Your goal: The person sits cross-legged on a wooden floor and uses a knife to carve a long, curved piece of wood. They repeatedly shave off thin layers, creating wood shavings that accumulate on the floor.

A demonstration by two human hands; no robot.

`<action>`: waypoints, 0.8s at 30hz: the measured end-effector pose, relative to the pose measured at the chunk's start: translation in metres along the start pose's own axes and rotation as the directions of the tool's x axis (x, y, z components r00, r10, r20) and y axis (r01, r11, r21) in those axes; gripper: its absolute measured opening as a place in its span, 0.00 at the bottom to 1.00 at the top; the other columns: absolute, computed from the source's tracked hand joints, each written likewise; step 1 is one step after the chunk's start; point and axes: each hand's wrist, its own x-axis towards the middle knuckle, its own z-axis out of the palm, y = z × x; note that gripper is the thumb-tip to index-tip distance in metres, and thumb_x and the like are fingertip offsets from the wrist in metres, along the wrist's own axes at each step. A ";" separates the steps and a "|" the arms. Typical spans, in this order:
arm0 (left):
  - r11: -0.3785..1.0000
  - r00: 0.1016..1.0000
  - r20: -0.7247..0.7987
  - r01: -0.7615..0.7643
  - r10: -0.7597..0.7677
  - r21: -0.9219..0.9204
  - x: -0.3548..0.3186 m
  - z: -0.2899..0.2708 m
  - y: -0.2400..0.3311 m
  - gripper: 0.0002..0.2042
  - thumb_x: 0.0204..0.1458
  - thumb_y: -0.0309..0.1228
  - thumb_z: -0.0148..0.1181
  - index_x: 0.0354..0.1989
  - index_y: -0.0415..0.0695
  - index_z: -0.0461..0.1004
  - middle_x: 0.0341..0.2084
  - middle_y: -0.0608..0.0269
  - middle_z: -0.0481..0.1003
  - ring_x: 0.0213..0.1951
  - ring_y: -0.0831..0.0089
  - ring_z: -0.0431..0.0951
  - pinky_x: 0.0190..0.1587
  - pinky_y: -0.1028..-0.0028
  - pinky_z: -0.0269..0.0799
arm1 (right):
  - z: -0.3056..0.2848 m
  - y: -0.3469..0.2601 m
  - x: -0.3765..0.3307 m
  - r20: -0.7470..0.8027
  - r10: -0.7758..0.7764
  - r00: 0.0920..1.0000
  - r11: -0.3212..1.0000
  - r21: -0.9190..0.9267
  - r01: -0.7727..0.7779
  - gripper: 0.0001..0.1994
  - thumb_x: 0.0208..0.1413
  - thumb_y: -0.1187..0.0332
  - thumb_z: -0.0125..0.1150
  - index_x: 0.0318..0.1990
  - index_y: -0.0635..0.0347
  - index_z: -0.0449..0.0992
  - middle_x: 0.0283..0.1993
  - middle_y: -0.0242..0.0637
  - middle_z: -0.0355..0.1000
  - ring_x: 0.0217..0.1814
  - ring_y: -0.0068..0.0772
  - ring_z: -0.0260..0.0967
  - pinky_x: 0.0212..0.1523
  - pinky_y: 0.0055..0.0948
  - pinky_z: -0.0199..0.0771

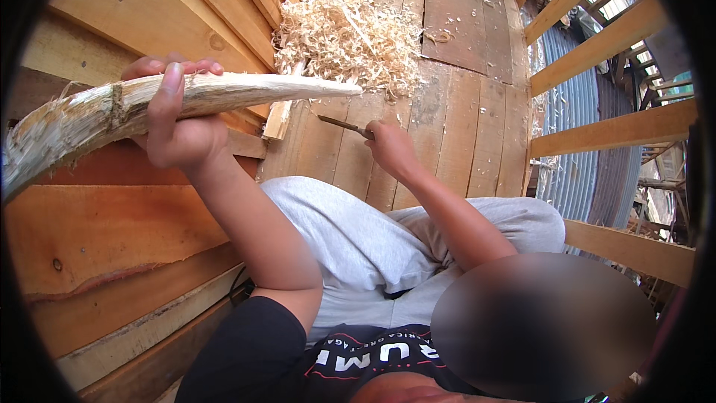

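Observation:
My left hand (186, 134) is wrapped round a long, curved, roughly peeled piece of wood (261, 86). The wood narrows to a pale pointed end on the right, while its thick, fibrous end runs out of view on the left. Lower and to the right, my right hand (393, 151) grips a knife (341, 124) by its handle. Its thin dark blade points up and left, below the wood's tip and apart from it. Part of the knife handle is hidden inside my fist.
A heap of curly wood shavings (350, 41) lies on the plank floor (466, 119) beyond my hands. Stacked boards (112, 227) line the left side, with a short wooden strip (277, 121) beside them. Slatted railing (611, 130) bounds the right, with corrugated metal sheets (570, 97) outside it.

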 end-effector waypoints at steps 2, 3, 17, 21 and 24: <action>1.000 1.000 -0.016 0.002 -0.002 -0.002 0.000 0.000 0.000 0.11 0.42 0.24 0.56 0.36 0.39 0.69 0.23 0.57 0.67 0.24 0.64 0.72 0.29 0.61 0.73 | -0.010 0.006 0.007 -0.022 -0.008 1.000 1.000 -0.015 0.008 0.11 0.45 0.71 0.68 0.38 0.55 0.79 0.35 0.39 0.78 0.40 0.43 0.76 0.39 0.39 0.73; 1.000 1.000 0.011 0.025 -0.025 -0.004 -0.001 -0.003 0.001 0.11 0.42 0.24 0.56 0.37 0.41 0.69 0.26 0.60 0.67 0.26 0.65 0.72 0.32 0.59 0.71 | -0.017 0.008 0.008 0.069 -0.042 0.997 0.999 -0.018 0.043 0.11 0.45 0.72 0.68 0.38 0.55 0.79 0.35 0.39 0.78 0.40 0.43 0.76 0.39 0.39 0.73; 0.995 0.995 -0.019 0.097 -0.098 -0.033 -0.002 -0.001 0.001 0.12 0.41 0.25 0.58 0.36 0.40 0.69 0.22 0.55 0.69 0.24 0.61 0.73 0.32 0.60 0.73 | -0.114 0.114 0.021 0.360 0.191 0.913 0.981 -0.068 -0.179 0.13 0.38 0.79 0.70 0.35 0.58 0.80 0.38 0.39 0.79 0.41 0.39 0.77 0.39 0.37 0.75; 0.993 0.993 0.005 0.114 -0.114 0.027 -0.002 -0.002 -0.002 0.10 0.43 0.27 0.58 0.36 0.43 0.70 0.22 0.57 0.69 0.26 0.64 0.72 0.34 0.60 0.70 | -0.111 0.109 0.021 -0.043 0.306 0.951 0.931 -0.193 -0.309 0.11 0.44 0.75 0.66 0.39 0.55 0.80 0.39 0.41 0.79 0.43 0.42 0.76 0.42 0.37 0.74; 0.991 0.992 -0.002 0.124 -0.124 0.041 -0.004 -0.001 -0.004 0.11 0.43 0.27 0.58 0.36 0.42 0.70 0.22 0.57 0.69 0.26 0.64 0.72 0.34 0.61 0.71 | -0.128 0.084 0.020 -0.019 0.301 0.953 0.944 -0.133 -0.301 0.09 0.51 0.71 0.62 0.41 0.56 0.79 0.40 0.44 0.78 0.44 0.44 0.75 0.45 0.39 0.73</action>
